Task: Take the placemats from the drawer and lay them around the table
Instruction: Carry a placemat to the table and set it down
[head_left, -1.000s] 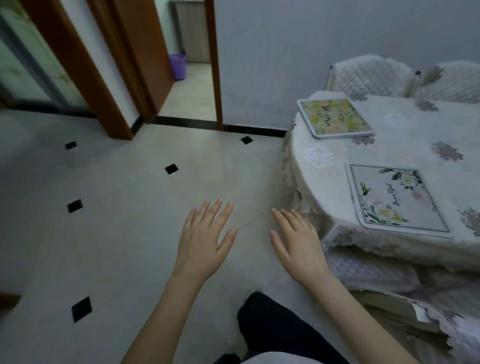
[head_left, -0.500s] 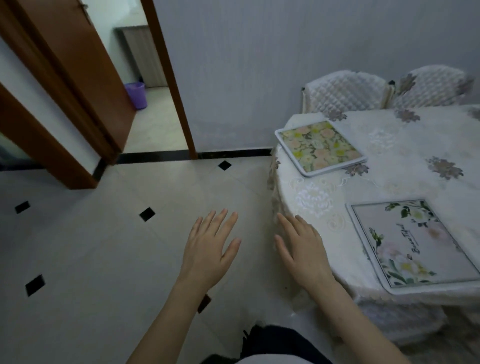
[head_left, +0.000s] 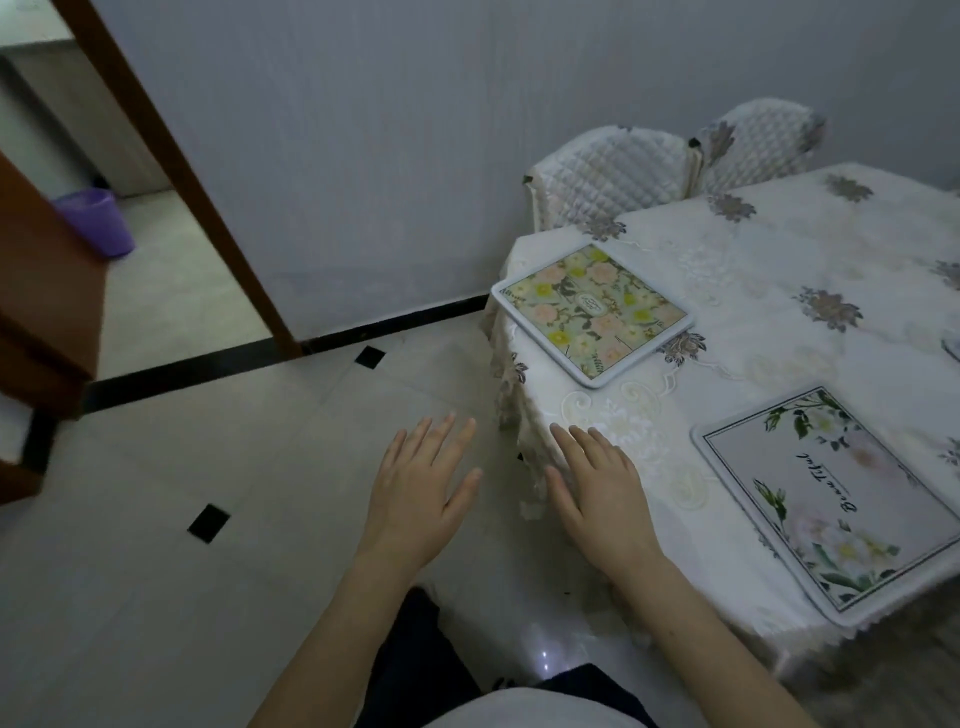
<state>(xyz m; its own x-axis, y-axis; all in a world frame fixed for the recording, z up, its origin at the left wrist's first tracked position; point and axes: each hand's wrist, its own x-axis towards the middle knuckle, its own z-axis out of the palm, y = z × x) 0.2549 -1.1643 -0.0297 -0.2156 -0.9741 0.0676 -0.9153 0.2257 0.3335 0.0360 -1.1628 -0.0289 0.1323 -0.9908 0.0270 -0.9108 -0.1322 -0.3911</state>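
Both hands have drifted toward the surface (head_left: 779, 291); left hand (head_left: 418, 488) and right hand (head_left: 597, 493) hold nothing, fingers spread. Yellow-flowered placemat (head_left: 589, 312) at the far-left edge, white-flowered placemat (head_left: 836, 493) at the near edge; remaining places unlaid, I'd judge.

Purple bin (head_left: 95, 221) on the floor of the next room, seen through the open doorway. Brown door frame (head_left: 171, 156) just right of the bin, slanting down to a black baseboard strip (head_left: 208, 364). Pale floor tiles (head_left: 156, 597) with small black diamond insets, nearer than the bin. Grey wall (head_left: 389, 156) right of the frame. Two quilted chair backs (head_left: 675, 166) far right of the bin, against that wall.
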